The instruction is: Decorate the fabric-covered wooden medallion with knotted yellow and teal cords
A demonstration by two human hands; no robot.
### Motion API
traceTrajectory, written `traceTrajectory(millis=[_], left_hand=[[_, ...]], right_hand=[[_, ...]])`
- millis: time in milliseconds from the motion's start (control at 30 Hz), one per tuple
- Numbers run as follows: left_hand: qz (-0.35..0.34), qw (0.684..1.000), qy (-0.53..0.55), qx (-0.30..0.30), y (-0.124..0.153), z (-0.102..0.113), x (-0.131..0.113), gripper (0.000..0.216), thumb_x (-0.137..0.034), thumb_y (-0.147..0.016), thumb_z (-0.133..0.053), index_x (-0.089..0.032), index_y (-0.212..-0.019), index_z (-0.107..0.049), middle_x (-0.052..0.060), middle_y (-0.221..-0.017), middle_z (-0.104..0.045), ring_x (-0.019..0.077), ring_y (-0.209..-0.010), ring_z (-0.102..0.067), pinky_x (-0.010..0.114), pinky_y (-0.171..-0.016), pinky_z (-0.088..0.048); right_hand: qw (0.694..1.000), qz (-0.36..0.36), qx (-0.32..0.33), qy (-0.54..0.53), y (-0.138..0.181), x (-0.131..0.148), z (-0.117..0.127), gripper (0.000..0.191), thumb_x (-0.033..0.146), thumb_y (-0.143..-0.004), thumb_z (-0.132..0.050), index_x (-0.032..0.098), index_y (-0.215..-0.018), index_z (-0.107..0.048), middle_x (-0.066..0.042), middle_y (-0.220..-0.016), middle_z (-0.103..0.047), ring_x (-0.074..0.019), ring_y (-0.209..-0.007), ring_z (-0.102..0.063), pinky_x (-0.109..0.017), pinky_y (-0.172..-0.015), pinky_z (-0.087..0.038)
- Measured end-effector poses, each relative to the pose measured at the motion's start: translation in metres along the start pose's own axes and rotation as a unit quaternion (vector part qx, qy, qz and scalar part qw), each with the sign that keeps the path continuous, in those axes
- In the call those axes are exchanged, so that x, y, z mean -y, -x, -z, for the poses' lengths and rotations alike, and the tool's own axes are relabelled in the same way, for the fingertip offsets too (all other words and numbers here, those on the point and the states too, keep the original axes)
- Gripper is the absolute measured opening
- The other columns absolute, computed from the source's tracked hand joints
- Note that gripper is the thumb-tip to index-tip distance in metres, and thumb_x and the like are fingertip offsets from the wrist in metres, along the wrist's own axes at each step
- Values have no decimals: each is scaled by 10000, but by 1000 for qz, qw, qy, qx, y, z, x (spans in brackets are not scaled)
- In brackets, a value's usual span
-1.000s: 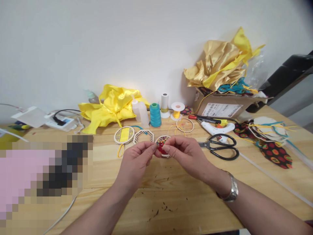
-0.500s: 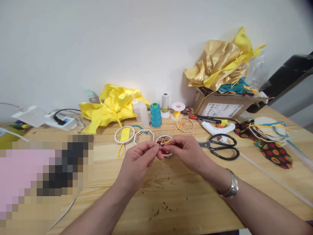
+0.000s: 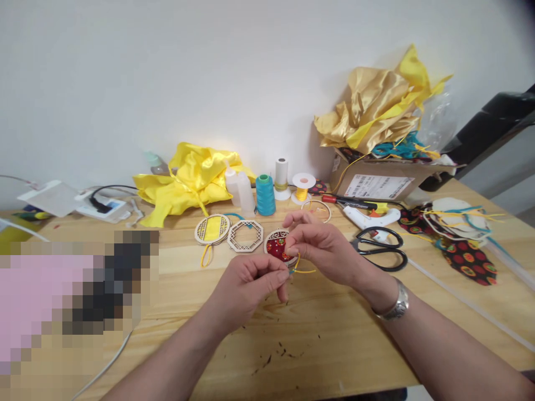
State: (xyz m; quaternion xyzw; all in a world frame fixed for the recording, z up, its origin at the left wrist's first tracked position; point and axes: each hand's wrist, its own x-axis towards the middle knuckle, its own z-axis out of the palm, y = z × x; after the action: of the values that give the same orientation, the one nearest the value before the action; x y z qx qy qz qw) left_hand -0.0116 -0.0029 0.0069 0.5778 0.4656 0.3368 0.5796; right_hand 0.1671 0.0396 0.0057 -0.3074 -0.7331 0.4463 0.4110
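Thumb and forefinger of my left hand (image 3: pixel 256 283) pinch a thin yellow cord (image 3: pixel 306 271) close to a small teal bit on it. Just above and to the right is my right hand (image 3: pixel 326 248), its fingers curled together; the cord runs up to it, but its fingertips hide whether they hold the cord. Partly behind the right hand lies a round wooden ornament (image 3: pixel 275 245) with a red patterned centre. To its left are an octagonal wooden lattice frame (image 3: pixel 231 238) and a round ornament with yellow fabric (image 3: pixel 213 227).
Black-handled scissors (image 3: pixel 382 262) and a white glue gun (image 3: pixel 363 218) lie to the right. Behind stand a teal thread cone (image 3: pixel 265 196), a spool of yellow cord (image 3: pixel 301 194) and bottles (image 3: pixel 246 195). A cardboard box (image 3: pixel 368 181) overflows with fabric; yellow satin (image 3: pixel 184 181) lies at back left.
Both hands have come nearer and slightly right, uncovering the octagonal frame. My right hand has risen away from the left fingertips, and the yellow cord now shows between them.
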Motion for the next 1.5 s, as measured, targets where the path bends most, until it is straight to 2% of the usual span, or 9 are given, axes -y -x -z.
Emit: traceTrajectory(millis=[267, 433, 533, 667, 800, 967, 1100, 1267, 1500], left_hand=[[15, 993, 77, -93, -6, 0, 6, 168, -273, -773, -625, -181, -640, -672, -21, -562, -617, 75, -453, -368, 224, -460, -251], [6, 989, 91, -115, -9, 1, 6, 149, -260, -766, -629, -180, -646, -668, -28, -547, -613, 77, -463, -386, 219, -470, -261], [8, 996, 20, -92, -8, 0, 5, 187, -268, -765, -619, -189, -604, -670, -27, -532, -601, 89, -467, -397, 226, -486, -274], [8, 998, -60, 4, -1, -2, 2, 247, -291, -775, -599, -193, -565, -682, -3, -522, -592, 116, -486, -420, 244, -495, -286], [-5, 999, -29, 37, 1, -3, 0, 220, -267, -774, -604, -201, -592, -708, 23, -582, -658, 145, -561, -501, 257, -555, -350], [13, 992, 116, -37, -4, 0, 7, 125, -279, -750, -653, -198, -673, -712, -1, -559, -645, 77, -443, -351, 225, -444, -241], [19, 976, 206, -72, -8, 2, 11, 117, -259, -742, -670, -169, -675, -702, 4, -570, -619, 66, -471, -374, 210, -437, -236], [13, 964, 237, -121, -10, 3, 8, 137, -267, -724, -684, -142, -665, -687, 8, -578, -618, 44, -437, -330, 195, -418, -220], [10, 972, 145, -182, -12, 4, 4, 203, -323, -707, -682, -145, -611, -665, -11, -563, -594, 52, -429, -299, 207, -419, -201]], right_hand=[[992, 73, 1, 103, 4, 9, 3, 86, 155, -810, -612, 198, -750, -657, -20, -897, -448, -143, -884, -479, -301, -803, -426], [989, 90, 20, 120, 5, 7, 0, 70, 171, -798, -635, 215, -777, -684, -17, -864, -458, -138, -848, -480, -286, -756, -439], [986, 100, 28, 127, 5, 8, 0, 78, 176, -810, -620, 216, -778, -679, -23, -889, -461, -143, -871, -478, -295, -774, -442], [986, 103, 37, 125, 5, 8, 3, 96, 170, -820, -599, 199, -753, -660, -37, -976, -463, -152, -927, -481, -309, -821, -434], [996, 45, 52, 53, 1, 2, 4, 99, 179, -815, -597, 180, -726, -642, -35, -957, -544, -141, -888, -531, -290, -798, -441], [989, -128, 55, -48, -3, -3, -2, 90, 153, -773, -584, 156, -706, -644, 10, -681, -613, -101, -643, -534, -231, -623, -427], [974, -205, 37, -88, -2, -5, -9, 131, 237, -741, -625, 133, -666, -649, 11, -611, -592, -94, -580, -501, -220, -565, -389], [974, -215, 12, -71, 0, -5, -16, 190, 294, -742, -634, 126, -659, -666, 12, -577, -581, -91, -549, -476, -215, -538, -360], [988, -149, -32, 17, 6, 4, -26, 138, 252, -788, -594, 174, -751, -703, -1, -676, -648, -116, -619, -527, -223, -570, -392]])
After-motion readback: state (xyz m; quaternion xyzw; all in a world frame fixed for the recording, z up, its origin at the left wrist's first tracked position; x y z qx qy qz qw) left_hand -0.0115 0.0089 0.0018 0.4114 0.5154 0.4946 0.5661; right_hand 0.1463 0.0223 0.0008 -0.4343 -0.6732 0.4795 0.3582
